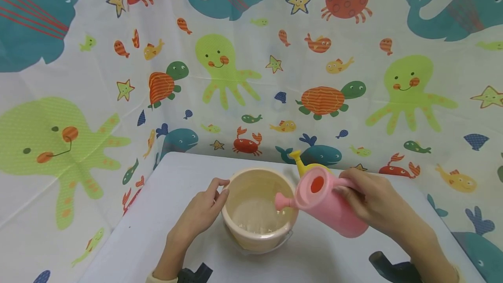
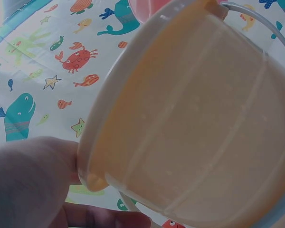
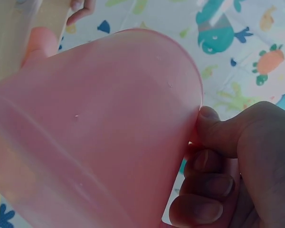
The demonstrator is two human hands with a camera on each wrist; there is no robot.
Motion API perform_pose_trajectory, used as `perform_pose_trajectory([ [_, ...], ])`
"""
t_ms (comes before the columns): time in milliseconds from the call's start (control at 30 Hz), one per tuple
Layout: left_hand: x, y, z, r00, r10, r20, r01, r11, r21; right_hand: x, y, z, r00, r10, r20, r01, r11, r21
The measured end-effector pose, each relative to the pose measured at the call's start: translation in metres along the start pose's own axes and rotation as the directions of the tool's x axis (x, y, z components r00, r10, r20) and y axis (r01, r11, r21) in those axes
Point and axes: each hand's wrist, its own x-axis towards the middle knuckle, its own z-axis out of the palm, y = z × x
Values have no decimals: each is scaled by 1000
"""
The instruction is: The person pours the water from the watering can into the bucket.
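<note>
In the head view a cream bucket (image 1: 255, 241) stands upright on the white table, with glints on its inside that look like water. My left hand (image 1: 200, 208) holds the left side of its rim with thumb and fingertips. A pink watering can (image 1: 334, 208) tilts to the left, its spout (image 1: 284, 201) over the bucket's opening. My right hand (image 1: 373, 195) grips the can's handle, fingers curled round it. The right wrist view shows the can's pink body (image 3: 118, 123) with small drops on it. Up close in the left wrist view is the bucket's ribbed wall (image 2: 194, 118).
A yellow watering can (image 1: 300, 163) stands behind the pink one, mostly hidden by it. The bucket's thin pale handle (image 1: 284, 241) hangs low at its side. A curtain (image 1: 243, 64) printed with sea animals surrounds the white table (image 1: 157, 213).
</note>
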Motion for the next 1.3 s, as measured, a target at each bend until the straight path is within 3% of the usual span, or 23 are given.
perform_pose_trajectory([
  [667, 0, 0, 1, 1000, -19, -6, 19, 1000, 2, -22, 9, 1, 994, 109, 32, -106, 992, -64],
  [1300, 2, 0, 2, 1000, -22, 8, 22, 1000, -2, -41, 18, 10, 990, 127, -66, -133, 986, -104],
])
